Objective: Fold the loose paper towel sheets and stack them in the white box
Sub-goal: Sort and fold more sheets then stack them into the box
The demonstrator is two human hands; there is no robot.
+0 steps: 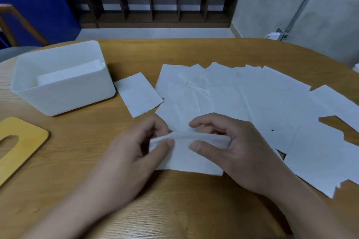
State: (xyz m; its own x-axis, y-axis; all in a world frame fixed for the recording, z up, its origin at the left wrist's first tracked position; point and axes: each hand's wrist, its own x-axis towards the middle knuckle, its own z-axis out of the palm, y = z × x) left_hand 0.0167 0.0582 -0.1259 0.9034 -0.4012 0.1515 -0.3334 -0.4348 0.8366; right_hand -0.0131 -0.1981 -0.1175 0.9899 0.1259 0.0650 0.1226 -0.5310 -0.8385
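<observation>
Free room, surface [194, 52]: bare wood runs along your near edge under both forearms, and along the far edge behind the sheets.

Obstacles, left: the white box [64, 91] stands open-topped at your far left; a folded sheet [138, 95] lies just beside it, leaving only a narrow strip between them. The yellow lid [21, 147] lies flat at your near left.

Obstacles, right: loose sheets [252, 99] overlap across the centre and right, covering the wood there.
</observation>
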